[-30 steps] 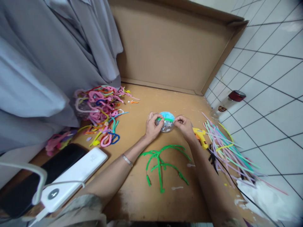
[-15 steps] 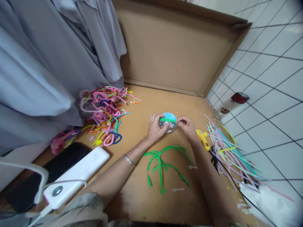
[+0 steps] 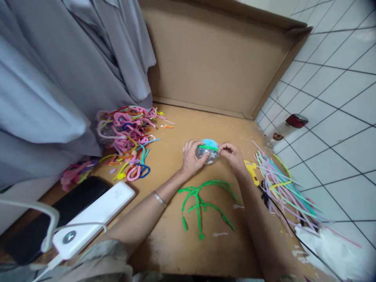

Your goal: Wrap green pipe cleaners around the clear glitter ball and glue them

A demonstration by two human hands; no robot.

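Note:
A clear plastic ball (image 3: 212,157) sits at the middle of the table, its upper part wrapped in light blue, with a green pipe cleaner (image 3: 210,147) running around it below the blue. My left hand (image 3: 192,157) grips the ball from its left side, thumb across the front. At the ball's right edge, my right hand (image 3: 232,154) pinches with thumb and forefinger at the end of the green band; the fingertips hide what exactly they hold. Closer to me lies a branching shape of green pipe cleaners (image 3: 199,203), flat on the table.
A yellow glue gun (image 3: 252,172) and a spread of pastel pipe cleaners (image 3: 279,188) lie right. Left are a colourful pipe-cleaner heap (image 3: 126,129), a black phone-like slab (image 3: 85,194) and a white power bank (image 3: 96,219). A red-lidded bottle (image 3: 286,131) stands by the tiles; cardboard (image 3: 205,58) rises behind.
Both hands keep the same hold on the ball, with hardly any finger movement. The whole view has shifted very slightly.

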